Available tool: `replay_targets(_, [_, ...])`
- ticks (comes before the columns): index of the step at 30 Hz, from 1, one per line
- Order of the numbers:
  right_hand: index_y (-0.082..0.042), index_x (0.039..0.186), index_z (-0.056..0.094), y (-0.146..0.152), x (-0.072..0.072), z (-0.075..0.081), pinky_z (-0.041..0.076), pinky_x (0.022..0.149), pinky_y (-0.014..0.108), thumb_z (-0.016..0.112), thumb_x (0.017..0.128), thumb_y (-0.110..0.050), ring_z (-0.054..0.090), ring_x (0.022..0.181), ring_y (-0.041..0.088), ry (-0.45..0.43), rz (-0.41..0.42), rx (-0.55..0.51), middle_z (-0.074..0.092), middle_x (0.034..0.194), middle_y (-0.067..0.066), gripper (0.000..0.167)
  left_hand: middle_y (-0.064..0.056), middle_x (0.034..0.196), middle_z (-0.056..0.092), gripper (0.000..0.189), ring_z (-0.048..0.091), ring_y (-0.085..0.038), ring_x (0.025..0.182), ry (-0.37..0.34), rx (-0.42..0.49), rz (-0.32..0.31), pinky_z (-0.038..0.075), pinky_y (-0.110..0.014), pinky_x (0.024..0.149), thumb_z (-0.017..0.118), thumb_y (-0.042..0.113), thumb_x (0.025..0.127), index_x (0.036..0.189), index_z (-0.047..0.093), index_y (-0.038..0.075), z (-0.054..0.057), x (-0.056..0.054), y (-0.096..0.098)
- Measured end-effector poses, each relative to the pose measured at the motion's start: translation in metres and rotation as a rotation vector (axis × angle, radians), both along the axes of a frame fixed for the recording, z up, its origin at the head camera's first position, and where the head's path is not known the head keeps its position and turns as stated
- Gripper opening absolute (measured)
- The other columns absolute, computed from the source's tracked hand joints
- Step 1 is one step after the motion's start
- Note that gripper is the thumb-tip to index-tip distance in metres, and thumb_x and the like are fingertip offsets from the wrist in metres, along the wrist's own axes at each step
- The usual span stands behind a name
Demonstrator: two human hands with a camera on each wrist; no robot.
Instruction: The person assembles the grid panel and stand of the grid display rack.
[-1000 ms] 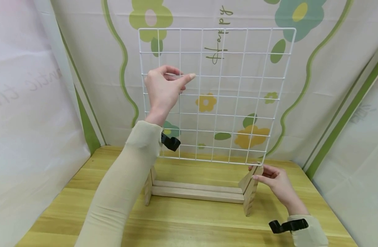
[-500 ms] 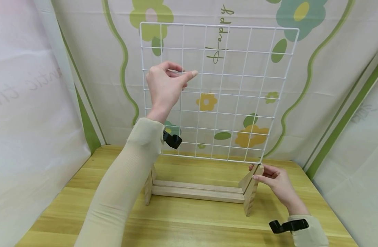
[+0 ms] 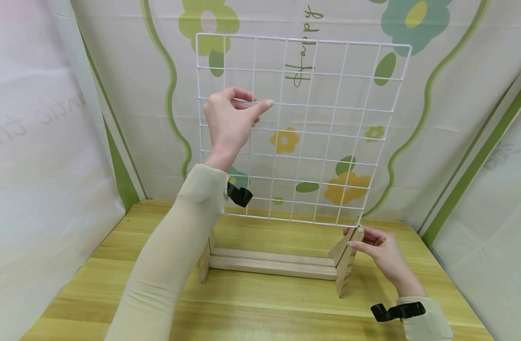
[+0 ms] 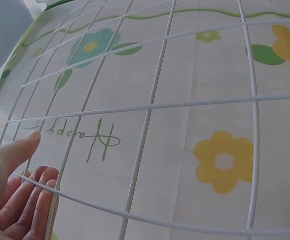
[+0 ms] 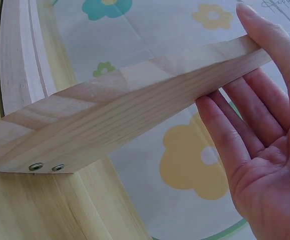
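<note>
A white wire grid panel (image 3: 304,118) hangs upright above a wooden stand (image 3: 273,268), its lower right corner at the top of the stand's right side piece (image 3: 345,265). My left hand (image 3: 230,121) grips the grid's wires left of its middle; thumb and curled fingers also show around the wires in the left wrist view. With thumb and fingertips, my right hand (image 3: 384,253) pinches the top of that side piece. The right wrist view shows this hand (image 5: 265,135) on the wooden side piece (image 5: 134,100), which has two metal screws near its base. My left forearm hides the grid's lower left corner.
The stand is on a wooden table (image 3: 260,312). Behind it rises a floral cloth backdrop (image 3: 328,19), with white cloth walls (image 3: 39,142) on both sides. Each wrist carries a black camera mount (image 3: 239,195).
My left hand and the grid have shifted slightly right. The grid's top rose, then dropped a little and tilted. My right hand has stayed on the stand.
</note>
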State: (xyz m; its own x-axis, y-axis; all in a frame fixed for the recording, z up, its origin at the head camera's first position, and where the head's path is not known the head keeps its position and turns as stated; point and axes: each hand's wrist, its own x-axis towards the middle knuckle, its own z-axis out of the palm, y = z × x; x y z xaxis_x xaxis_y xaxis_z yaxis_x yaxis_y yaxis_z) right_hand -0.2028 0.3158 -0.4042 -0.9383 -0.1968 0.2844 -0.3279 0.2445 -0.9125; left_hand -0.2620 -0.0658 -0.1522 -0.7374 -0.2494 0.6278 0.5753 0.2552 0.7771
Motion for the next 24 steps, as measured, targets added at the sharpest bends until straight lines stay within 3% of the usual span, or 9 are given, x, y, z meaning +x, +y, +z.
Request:
replay_targets(9, [0.008, 0.129, 0.064, 0.001, -0.0006, 0.0001, 0.058, 0.085, 0.028, 0.072, 0.096, -0.003, 0.068, 0.107, 0.017, 0.009, 0.006, -0.003, 0.071, 0.121, 0.015, 0.037, 0.0, 0.076, 0.074, 0.037, 0.071, -0.016, 0.063, -0.004, 0.011, -0.001, 0.057, -0.028, 0.059, 0.092, 0.028, 0.077, 0.097, 0.073, 0.003, -0.0022, -0.0018, 0.0011])
replay_targets(24, [0.005, 0.133, 0.063, 0.0005, 0.0009, -0.0003, 0.058, 0.085, 0.027, 0.073, 0.095, -0.004, 0.068, 0.109, 0.014, -0.006, -0.006, -0.001, 0.069, 0.123, 0.02, 0.04, 0.001, 0.076, 0.073, 0.035, 0.071, -0.014, 0.063, 0.014, -0.02, 0.014, 0.054, -0.028, 0.058, 0.092, 0.031, 0.077, 0.095, 0.073, 0.007, -0.006, 0.0015, 0.0027])
